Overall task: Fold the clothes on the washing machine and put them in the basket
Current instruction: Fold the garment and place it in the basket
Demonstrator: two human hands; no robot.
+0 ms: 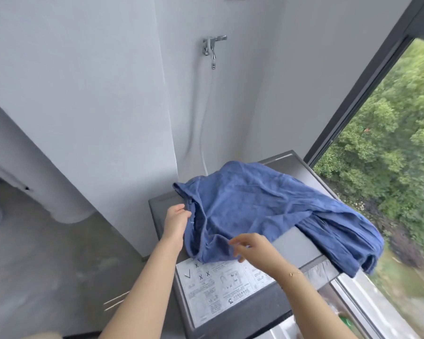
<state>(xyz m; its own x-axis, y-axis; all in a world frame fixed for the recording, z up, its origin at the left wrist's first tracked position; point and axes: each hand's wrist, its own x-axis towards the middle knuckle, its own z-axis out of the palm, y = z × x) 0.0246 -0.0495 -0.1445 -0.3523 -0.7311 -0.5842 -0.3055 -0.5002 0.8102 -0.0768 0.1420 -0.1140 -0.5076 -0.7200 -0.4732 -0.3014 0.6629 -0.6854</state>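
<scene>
A blue garment (267, 211) lies rumpled on the grey washer (301, 167), overhanging its right edge by the window (389, 155). The left hand (175, 220) pinches its left edge; the right hand (253, 248) hovers, fingers loose, at its front edge. A tap (212, 45) hangs on the white wall.

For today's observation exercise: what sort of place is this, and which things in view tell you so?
Probably a home laundry corner or utility balcony. A washing machine stands under a wall tap with a hose, a blue garment is spread on its lid, and a big window is beside it.
</scene>
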